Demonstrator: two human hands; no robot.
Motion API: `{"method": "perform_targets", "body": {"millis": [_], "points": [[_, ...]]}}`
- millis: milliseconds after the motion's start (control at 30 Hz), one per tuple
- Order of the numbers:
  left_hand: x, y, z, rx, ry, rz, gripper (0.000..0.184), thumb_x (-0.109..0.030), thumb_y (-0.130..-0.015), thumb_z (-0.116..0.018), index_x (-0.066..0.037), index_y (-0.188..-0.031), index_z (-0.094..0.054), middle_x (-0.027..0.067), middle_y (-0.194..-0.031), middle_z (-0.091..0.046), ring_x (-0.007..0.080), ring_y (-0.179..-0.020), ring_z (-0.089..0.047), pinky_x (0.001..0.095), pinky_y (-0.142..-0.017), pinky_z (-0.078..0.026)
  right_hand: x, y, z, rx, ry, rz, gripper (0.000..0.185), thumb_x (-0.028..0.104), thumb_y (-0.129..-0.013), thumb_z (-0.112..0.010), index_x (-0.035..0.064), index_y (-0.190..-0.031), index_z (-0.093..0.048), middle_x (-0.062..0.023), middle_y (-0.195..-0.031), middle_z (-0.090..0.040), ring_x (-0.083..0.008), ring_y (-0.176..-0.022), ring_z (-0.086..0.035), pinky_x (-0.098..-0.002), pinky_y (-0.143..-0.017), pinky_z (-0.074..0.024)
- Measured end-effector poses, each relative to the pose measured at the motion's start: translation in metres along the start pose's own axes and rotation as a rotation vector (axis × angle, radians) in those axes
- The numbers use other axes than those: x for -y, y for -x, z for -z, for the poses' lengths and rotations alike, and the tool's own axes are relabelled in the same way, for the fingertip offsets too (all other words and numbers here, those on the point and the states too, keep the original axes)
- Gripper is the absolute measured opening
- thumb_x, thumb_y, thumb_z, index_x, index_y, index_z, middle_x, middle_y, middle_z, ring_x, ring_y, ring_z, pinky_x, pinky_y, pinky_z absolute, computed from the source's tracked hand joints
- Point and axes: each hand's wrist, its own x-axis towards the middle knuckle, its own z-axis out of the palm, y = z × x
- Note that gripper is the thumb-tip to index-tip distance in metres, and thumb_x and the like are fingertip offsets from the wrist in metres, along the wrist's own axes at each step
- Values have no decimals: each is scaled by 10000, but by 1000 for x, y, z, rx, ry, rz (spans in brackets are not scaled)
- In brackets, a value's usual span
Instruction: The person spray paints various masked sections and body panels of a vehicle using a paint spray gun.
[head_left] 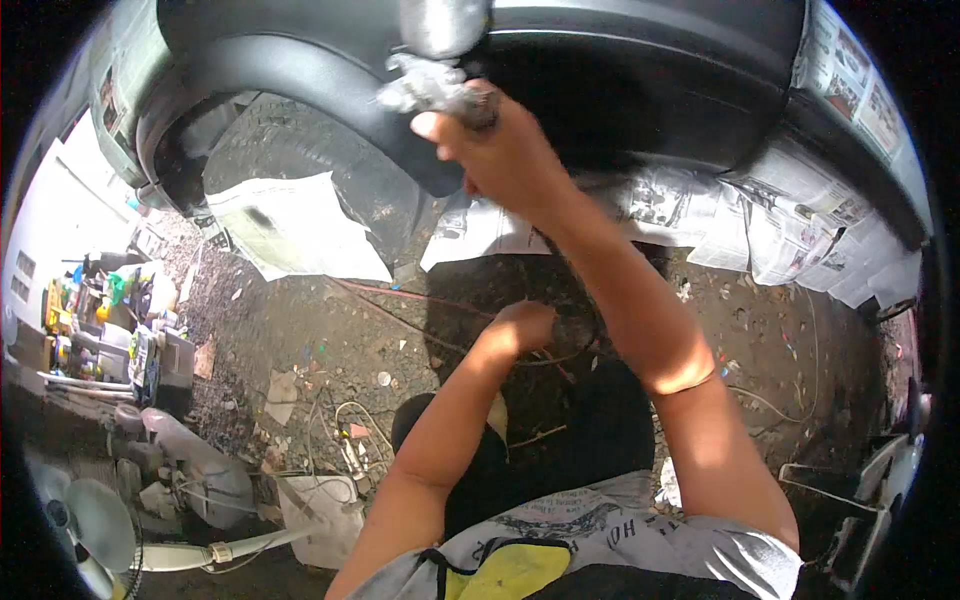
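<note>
A metallic spray gun [425, 85] with a cup on top is gripped in my right hand [510, 150], raised in front of a black vehicle body panel [620, 95]. The gun is slightly blurred. My left hand [525, 327] is low, in front of my knees, with its fingers curled; whatever it may hold is too hidden to name. Near it a thin reddish hose [420, 297] runs over the ground. Newspaper sheets [300, 225] cover part of the tyre [290, 145] at the left, and more newspaper [665, 205] lines the panel's lower edge.
Dirt ground [740, 330] with debris lies below. At the left stand a cluttered box of bottles and cans [100, 320], a plastic bottle [205, 480] and a fan [100, 525]. A metal frame [860, 505] is at the lower right. Thin cables [770, 405] cross the ground.
</note>
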Motion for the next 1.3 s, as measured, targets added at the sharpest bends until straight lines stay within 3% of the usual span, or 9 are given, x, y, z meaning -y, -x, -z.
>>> {"method": "perform_targets", "body": {"millis": [133, 233, 367, 533, 633, 767, 900, 967, 1300], "points": [[-2, -9, -6, -52, 1, -11, 246, -135, -821, -572, -20, -971, -730, 239, -1001, -716, 392, -969, -701, 488, -856, -553, 13, 8, -1, 112, -136, -82, 350, 340, -909, -736, 31, -992, -594, -109, -721, -644, -186, -653, -637, -390, -632, -517], [-13, -7, 2, -36, -10, -9, 248, -125, -811, -564, -17, -963, -728, 248, -1011, -711, 395, -975, -697, 493, -867, -547, 1, 8, 14, -92, 135, 136, 367, 345, -901, -753, 33, -993, -584, -161, -765, -670, -227, -701, -667, -398, -671, -512], [-17, -19, -6, -90, -37, -98, 248, -120, -805, -562, -10, -956, -724, 246, -1022, -708, 400, -978, -691, 500, -873, -544, 7, 19, 70, -248, 227, 47, 401, 356, -869, -788, 31, -997, -590, -195, -850, -699, -254, -759, -679, -386, -710, -506], [-28, -31, -5, 38, -28, -110, 245, -149, -818, -580, -13, -963, -723, 240, -1020, -706, 401, -979, -686, 491, -872, -542, 14, 50, 149, -467, 374, -8, 341, 309, -872, -789, 41, -977, -605, -46, -711, -608, -142, -676, -576, -316, -659, -493], [-41, -46, -4, 156, -66, -104, 254, -163, -842, -571, -17, -994, -713, 237, -1049, -700, 402, -1004, -677, 496, -866, -538, 30, 71, 189, -594, 328, -223, 329, 311, -869, -788, 51, -967, -612, -12, -719, -606, -104, -681, -571, -286, -635, -476], [-62, -46, 7, 154, -18, -80, 267, -167, -865, -555, -22, -1036, -700, 228, -1092, -693, 409, -1035, -665, 508, -863, -529, 24, 103, 242, -721, 459, -110, 382, 358, -860, -784, 37, -995, -627, -3, -749, -615, -90, -692, -564, -269, -652, -463], [-61, -58, -4, 119, -50, -164, 261, -157, -869, -548, -27, -1039, -697, 227, -1114, -686, 411, -1051, -657, 504, -882, -522, 31, 129, 277, -936, 595, -74, 364, 404, -894, -739, 73, -812, -612, 12, -556, -535, -74, -414, -466, -270, -379, -358], [-64, -57, 0, 162, -28, -139, 262, -149, -871, -542, -25, -1045, -694, 232, -1126, -681, 409, -1068, -651, 499, -895, -518, 36, 141, 296, -1008, 605, -197, 388, 413, -891, -743, 64, -790, -609, 13, -552, -528, -76, -419, -473, -268, -385, -360], [-53, -67, -21, 212, -2, -136, 272, -148, -867, -544, -36, -1073, -680, 227, -1151, -673, 417, -1085, -641, 502, -897, -516, 56, 143, 352, -1070, 689, -149, 375, 376, -923, -713, 11, -970, -644, -53, -748, -653, -94, -446, -510, -281, -413, -390]]}}
